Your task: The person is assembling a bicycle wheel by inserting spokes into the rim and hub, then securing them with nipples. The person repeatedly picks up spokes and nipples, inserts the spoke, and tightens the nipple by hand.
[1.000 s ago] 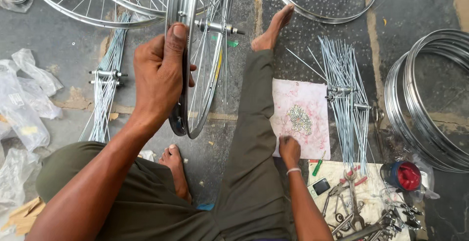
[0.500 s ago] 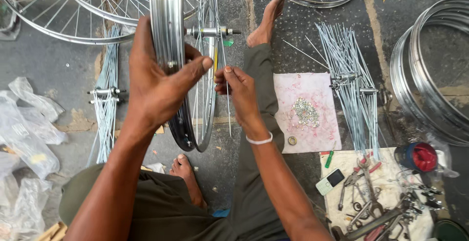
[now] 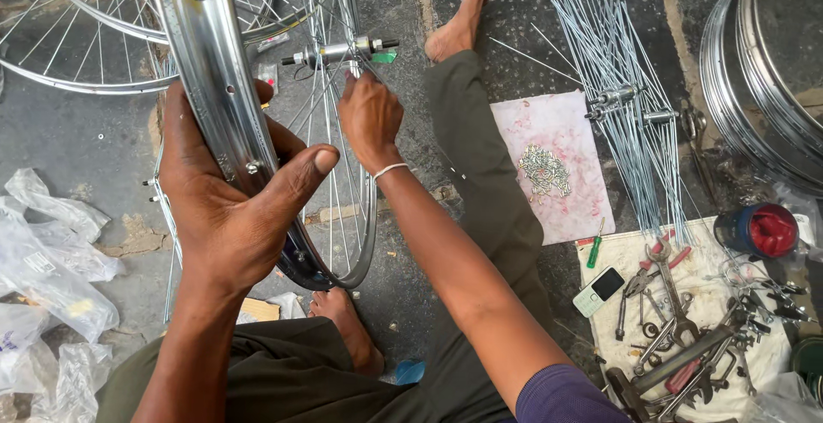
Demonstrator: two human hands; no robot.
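Observation:
I sit on the ground with an upright bicycle wheel between my legs. My left hand (image 3: pixel 227 209) grips its shiny metal rim (image 3: pixel 210 72) from the left side, thumb across the front. My right hand (image 3: pixel 370 114) reaches in among the spokes just below the hub and axle (image 3: pixel 339 50), fingers pinched on a thin spoke. The lower part of the rim (image 3: pixel 343 273) rests near my bent foot (image 3: pixel 347 329).
A pink paper with a pile of small nipples (image 3: pixel 544 170) lies right of my leg. Loose spokes (image 3: pixel 626 97), stacked rims (image 3: pixel 763 89), a red-capped tin (image 3: pixel 763 230), a phone (image 3: pixel 600 290) and tools (image 3: pixel 686 337) are at right. Plastic bags (image 3: pixel 51 260) lie left.
My right hand left the pink paper, came up to the wheel and now reaches higher, near the hub. The wheel has come closer to the camera; my left hand keeps its grip.

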